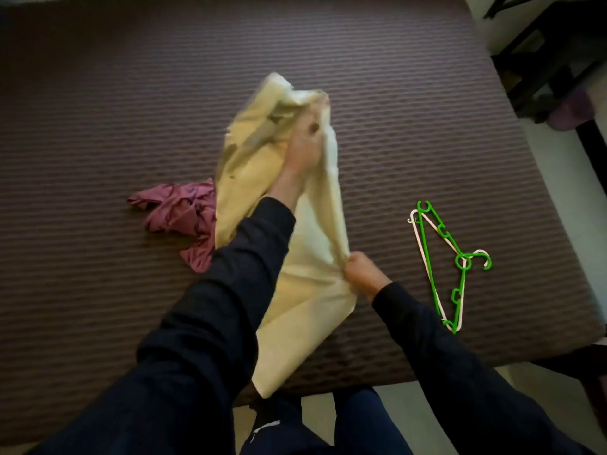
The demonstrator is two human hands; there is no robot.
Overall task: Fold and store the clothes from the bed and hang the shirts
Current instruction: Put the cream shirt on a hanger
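Note:
A pale yellow garment (305, 300) is held up over the bed (98, 126), its lower end draping over the near edge. My left hand (303, 149) grips its bunched upper part, which looks blurred. My right hand (361, 270) pinches its right edge lower down. A crumpled pink garment (177, 215) lies on the bed to the left, partly hidden behind the yellow cloth and my left sleeve. A green hanger (440, 251) lies on top of a white hanger (418, 238) on the bed to the right of my right hand.
The bed has a dark brown ribbed cover. Dark furniture (551, 54) stands past the bed's far right corner, with a purple item (571, 113) beside it. Pale floor (565, 178) runs along the bed's right side. My legs (361, 421) are at the near edge.

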